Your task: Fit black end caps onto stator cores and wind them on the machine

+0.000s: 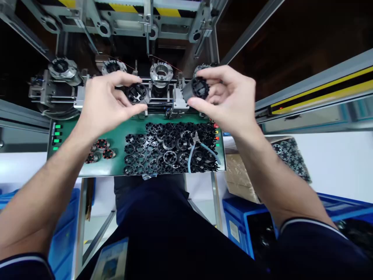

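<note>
Between the thumb and fingers of my left hand (pixel 109 99) is a motor stator with a black slotted end (pixel 136 93). My right hand (pixel 227 93) grips a second stator (pixel 194 89), its grey metal side and black toothed end showing. Both are held up in front of a row of metal winding fixtures. One fixture (pixel 161 74) shows an open ring between my hands; another (pixel 62 68) at the left has a black core in it. A fixture (pixel 113 67) sits just behind my left hand, and one behind my right fingers is mostly hidden.
Many black plastic rings (pixel 145 149) cover the green bench top (pixel 119 165), with blue-handled cutters (pixel 198 147) on them. Several copper-wound stators (pixel 101 144) stand at left. Button rows line both bench ends. A cardboard box (pixel 240 175) and blue bins (pixel 241 221) are at right.
</note>
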A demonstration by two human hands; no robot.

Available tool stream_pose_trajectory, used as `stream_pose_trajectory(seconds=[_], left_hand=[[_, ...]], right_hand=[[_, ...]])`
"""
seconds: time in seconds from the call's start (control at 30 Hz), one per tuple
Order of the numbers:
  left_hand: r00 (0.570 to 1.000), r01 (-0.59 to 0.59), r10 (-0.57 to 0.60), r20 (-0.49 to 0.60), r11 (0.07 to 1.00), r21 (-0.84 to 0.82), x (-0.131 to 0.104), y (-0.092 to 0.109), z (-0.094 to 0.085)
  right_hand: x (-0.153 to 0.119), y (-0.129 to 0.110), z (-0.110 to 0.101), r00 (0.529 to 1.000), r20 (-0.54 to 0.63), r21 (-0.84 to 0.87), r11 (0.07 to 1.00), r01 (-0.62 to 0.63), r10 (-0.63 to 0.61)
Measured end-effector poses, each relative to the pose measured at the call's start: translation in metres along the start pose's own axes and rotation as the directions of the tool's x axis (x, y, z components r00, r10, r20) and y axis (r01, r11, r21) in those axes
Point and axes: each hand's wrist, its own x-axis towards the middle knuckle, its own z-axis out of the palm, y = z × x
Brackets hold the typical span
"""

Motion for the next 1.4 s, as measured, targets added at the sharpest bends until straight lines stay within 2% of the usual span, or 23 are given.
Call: stream_pose_trajectory(seconds=[0.1, 0.2, 0.3, 0.4, 0.47, 0.53, 0.6, 0.67, 0.77, 0.9, 1.03, 1.2, 1.33, 1.4], left_hand=[[0.999, 0.026, -0.029, 0.014, 0.985, 0.170, 0.036, -0.025, 0.003], [0.993, 0.017, -0.040, 0.110, 0.979, 0.204, 0.052, -0.043, 0.003], [0.989, -0.022, -0.010, 0.146, 0.975, 0.220, 0.057, -0.056, 0.000], [0.993, -0.051, 0.032, 0.112, 0.983, 0.178, 0.061, -0.071, -0.001], [0.987, -0.093, 0.068, 0.143, 0.980, 0.174, 0.066, -0.077, 0.000], [0.979, -0.155, 0.134, 0.154, 0.979, 0.130, 0.069, -0.075, 0.002], [0.977, -0.179, 0.178, 0.116, 0.984, -0.006, 0.069, -0.064, 0.004], [0.984, -0.131, 0.151, 0.091, 0.972, -0.193, 0.065, -0.049, 0.009], [0.989, -0.037, 0.094, 0.112, 0.902, -0.430, 0.055, -0.029, 0.018], [0.987, 0.057, 0.044, 0.156, 0.808, -0.586, 0.043, -0.014, 0.032], [0.980, 0.103, 0.019, 0.198, 0.804, -0.586, 0.038, -0.005, 0.036], [0.971, 0.184, -0.049, 0.233, 0.776, -0.603, 0.031, 0.010, 0.036], [0.972, 0.229, -0.156, 0.177, 0.804, -0.549, 0.017, 0.021, 0.036], [0.964, 0.266, -0.234, 0.128, 0.804, -0.532, 0.006, 0.022, 0.038]], right_hand=[[0.029, 0.049, 0.011, 0.999, 0.011, -0.139, 0.990, 0.037, -0.035], [0.042, 0.084, 0.021, 0.996, 0.076, -0.248, 0.967, 0.063, -0.045], [0.043, 0.092, 0.024, 0.995, 0.087, -0.303, 0.951, 0.065, -0.041], [0.041, 0.086, 0.023, 0.997, 0.083, -0.317, 0.948, 0.016, 0.011], [0.044, 0.084, 0.021, 0.990, 0.130, -0.344, 0.939, 0.003, 0.044], [0.055, 0.085, 0.014, 0.989, 0.141, -0.350, 0.937, 0.011, 0.041], [0.071, 0.090, -0.001, 0.996, 0.083, -0.302, 0.953, -0.014, 0.041], [0.088, 0.096, -0.022, 0.997, 0.007, -0.214, 0.975, -0.069, 0.072], [0.110, 0.105, -0.053, 0.990, -0.069, -0.111, 0.986, -0.128, 0.121], [0.121, 0.110, -0.077, 0.983, -0.052, -0.021, 0.984, -0.178, 0.177], [0.111, 0.098, -0.080, 0.980, 0.001, 0.112, 0.974, -0.196, 0.197], [0.079, 0.052, -0.074, 0.988, 0.145, 0.158, 0.985, -0.077, 0.054], [0.053, 0.007, -0.073, 0.957, 0.285, 0.139, 0.985, -0.100, 0.057], [0.048, -0.009, -0.077, 0.951, 0.305, 0.071, 0.995, -0.069, 0.044]])
